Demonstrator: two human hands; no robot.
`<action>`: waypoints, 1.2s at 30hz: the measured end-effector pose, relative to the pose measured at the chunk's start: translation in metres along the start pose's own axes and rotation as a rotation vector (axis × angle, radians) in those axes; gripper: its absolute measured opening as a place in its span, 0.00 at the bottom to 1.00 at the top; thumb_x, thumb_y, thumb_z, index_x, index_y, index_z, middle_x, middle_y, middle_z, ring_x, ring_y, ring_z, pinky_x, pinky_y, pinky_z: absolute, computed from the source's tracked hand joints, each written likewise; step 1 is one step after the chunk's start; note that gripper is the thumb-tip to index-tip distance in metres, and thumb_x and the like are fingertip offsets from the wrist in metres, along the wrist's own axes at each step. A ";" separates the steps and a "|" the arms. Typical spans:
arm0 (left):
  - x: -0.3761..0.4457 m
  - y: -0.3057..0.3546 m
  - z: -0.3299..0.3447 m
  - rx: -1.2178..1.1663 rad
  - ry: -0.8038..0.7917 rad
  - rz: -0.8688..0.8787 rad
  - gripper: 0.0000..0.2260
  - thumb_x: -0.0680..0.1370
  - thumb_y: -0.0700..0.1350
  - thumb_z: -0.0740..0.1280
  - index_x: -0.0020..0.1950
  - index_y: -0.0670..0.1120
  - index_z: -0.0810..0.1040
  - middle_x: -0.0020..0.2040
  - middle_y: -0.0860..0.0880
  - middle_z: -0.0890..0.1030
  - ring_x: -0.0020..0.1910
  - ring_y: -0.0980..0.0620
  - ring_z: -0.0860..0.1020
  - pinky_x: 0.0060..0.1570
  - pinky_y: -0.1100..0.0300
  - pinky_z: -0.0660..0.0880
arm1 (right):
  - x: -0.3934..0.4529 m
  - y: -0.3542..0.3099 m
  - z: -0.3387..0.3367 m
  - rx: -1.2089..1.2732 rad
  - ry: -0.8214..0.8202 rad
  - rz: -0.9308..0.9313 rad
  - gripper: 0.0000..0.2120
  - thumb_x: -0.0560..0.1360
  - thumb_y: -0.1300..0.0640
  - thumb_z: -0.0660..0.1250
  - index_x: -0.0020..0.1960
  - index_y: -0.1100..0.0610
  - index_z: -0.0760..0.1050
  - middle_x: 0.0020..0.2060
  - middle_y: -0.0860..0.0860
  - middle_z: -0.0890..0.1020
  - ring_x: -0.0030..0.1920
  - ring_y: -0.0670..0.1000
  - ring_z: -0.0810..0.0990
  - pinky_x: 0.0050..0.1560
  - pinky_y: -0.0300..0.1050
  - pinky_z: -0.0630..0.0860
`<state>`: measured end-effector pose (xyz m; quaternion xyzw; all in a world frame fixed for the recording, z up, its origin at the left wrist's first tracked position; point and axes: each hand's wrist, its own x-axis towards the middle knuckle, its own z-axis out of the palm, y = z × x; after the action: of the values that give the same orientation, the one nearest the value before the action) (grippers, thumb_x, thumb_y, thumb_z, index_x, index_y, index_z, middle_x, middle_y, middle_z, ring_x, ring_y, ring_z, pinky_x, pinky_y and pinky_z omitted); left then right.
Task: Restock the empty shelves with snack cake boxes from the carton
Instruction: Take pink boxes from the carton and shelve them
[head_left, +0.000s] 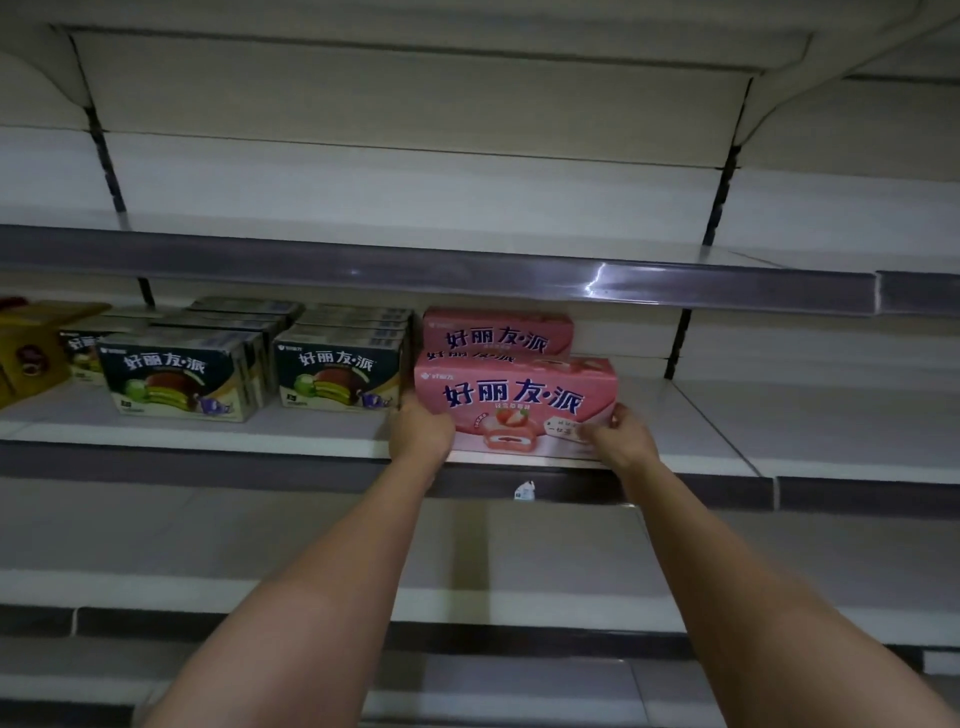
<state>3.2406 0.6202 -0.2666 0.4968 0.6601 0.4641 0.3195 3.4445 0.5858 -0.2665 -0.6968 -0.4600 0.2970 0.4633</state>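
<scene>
A pink strawberry snack cake box (514, 400) stands at the front edge of the middle shelf (727, 457). My left hand (420, 430) grips its lower left corner and my right hand (621, 435) grips its lower right corner. Behind it stand more pink boxes (496, 332) in a row toward the back. The carton is not in view.
Two rows of dark green snack cake boxes (337, 371) (179, 376) stand to the left on the same shelf, and a yellow box (31, 348) at the far left. The shelf above (415, 270) and the shelf below (519, 597) hold nothing visible. A small price tag (524, 491) hangs on the shelf rail.
</scene>
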 end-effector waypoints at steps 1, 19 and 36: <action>0.006 -0.001 0.003 0.028 0.007 -0.005 0.18 0.76 0.38 0.62 0.66 0.41 0.71 0.62 0.40 0.76 0.60 0.39 0.75 0.55 0.54 0.71 | 0.008 0.001 0.002 0.007 0.001 -0.011 0.18 0.73 0.61 0.68 0.62 0.58 0.72 0.57 0.56 0.79 0.55 0.56 0.78 0.60 0.53 0.75; 0.070 0.013 0.046 0.060 0.012 -0.021 0.26 0.80 0.47 0.59 0.75 0.42 0.54 0.73 0.40 0.62 0.67 0.40 0.66 0.63 0.48 0.66 | 0.086 -0.014 0.039 0.126 -0.051 -0.039 0.15 0.68 0.57 0.77 0.51 0.56 0.76 0.50 0.55 0.81 0.53 0.56 0.79 0.60 0.52 0.75; 0.130 -0.018 0.068 -0.026 -0.113 -0.075 0.25 0.70 0.50 0.62 0.67 0.50 0.67 0.61 0.44 0.76 0.55 0.43 0.76 0.56 0.44 0.76 | 0.083 -0.035 0.041 0.121 -0.032 0.044 0.17 0.72 0.59 0.71 0.59 0.61 0.74 0.57 0.58 0.79 0.56 0.58 0.77 0.56 0.47 0.72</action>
<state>3.2545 0.7624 -0.3033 0.4929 0.6532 0.4312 0.3800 3.4303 0.6820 -0.2493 -0.6727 -0.4332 0.3454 0.4904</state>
